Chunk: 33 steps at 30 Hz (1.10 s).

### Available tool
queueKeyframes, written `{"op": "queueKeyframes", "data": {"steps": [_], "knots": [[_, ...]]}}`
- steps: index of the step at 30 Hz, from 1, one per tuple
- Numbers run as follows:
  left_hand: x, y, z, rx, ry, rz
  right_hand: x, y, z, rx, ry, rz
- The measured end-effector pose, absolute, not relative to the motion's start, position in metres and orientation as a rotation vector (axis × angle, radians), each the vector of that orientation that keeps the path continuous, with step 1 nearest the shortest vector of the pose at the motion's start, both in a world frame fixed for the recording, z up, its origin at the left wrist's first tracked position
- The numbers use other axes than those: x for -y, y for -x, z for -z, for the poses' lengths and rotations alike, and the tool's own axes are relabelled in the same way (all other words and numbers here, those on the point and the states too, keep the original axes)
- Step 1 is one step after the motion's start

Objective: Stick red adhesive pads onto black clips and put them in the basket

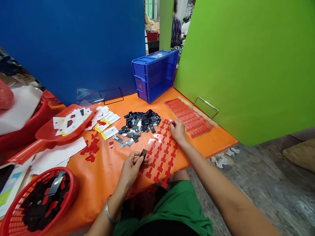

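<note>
Pinched between thumb and fingers of my left hand (133,164) is a small dark flat plate (144,153), held over the near part of the table. My right hand (177,130) has its fingertips pressed together at the upper edge of a clear sheet bearing rows of red T-shaped stickers (161,157). Whether a sticker is between those fingertips is hidden. Beyond my hands lies a heap of dark metal plates (141,121). Loose red pieces (92,147) lie to the left of my left hand.
A red basket (71,193) of dark plates stands front left, with a red dustpan (40,132) of paper cards behind it. A blue crate (157,78) stands at the back. Another red sticker sheet (189,116) lies right, near a wire stand (206,105). Blue and green panels border the table.
</note>
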<state>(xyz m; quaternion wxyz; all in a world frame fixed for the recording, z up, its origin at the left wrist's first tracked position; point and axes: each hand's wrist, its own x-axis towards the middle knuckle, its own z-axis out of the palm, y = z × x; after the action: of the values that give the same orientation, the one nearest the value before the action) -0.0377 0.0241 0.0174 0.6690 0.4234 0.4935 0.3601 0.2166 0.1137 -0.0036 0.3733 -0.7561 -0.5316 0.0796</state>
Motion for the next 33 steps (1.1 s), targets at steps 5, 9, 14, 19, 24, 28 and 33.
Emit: {"op": "queueKeyframes", "data": {"steps": [5,9,14,19,24,28,33], "knots": [[-0.030,0.036,-0.018,-1.157,-0.852,-0.813,-0.140,-0.224,0.010,1.363,2.083,-0.206],[-0.032,0.036,-0.019,-1.185,-0.832,-0.790,-0.150,-0.223,0.010,1.355,2.194,-0.235],[-0.038,0.037,-0.023,-1.178,-0.793,-0.718,-0.157,-0.225,0.008,1.341,2.269,-0.259],[-0.059,0.023,-0.031,-1.116,-0.802,-0.741,-0.162,-0.228,0.006,1.347,2.298,-0.295],[-0.098,-0.023,-0.035,-1.015,-0.845,-0.790,-0.158,-0.227,0.009,1.377,2.281,-0.249],[-0.136,-0.067,-0.033,-1.069,-0.910,-0.790,-0.149,-0.222,0.015,1.432,2.227,-0.154],[-0.176,-0.110,-0.022,-1.139,-0.969,-0.776,-0.145,-0.218,0.016,1.456,2.171,-0.046]]}}
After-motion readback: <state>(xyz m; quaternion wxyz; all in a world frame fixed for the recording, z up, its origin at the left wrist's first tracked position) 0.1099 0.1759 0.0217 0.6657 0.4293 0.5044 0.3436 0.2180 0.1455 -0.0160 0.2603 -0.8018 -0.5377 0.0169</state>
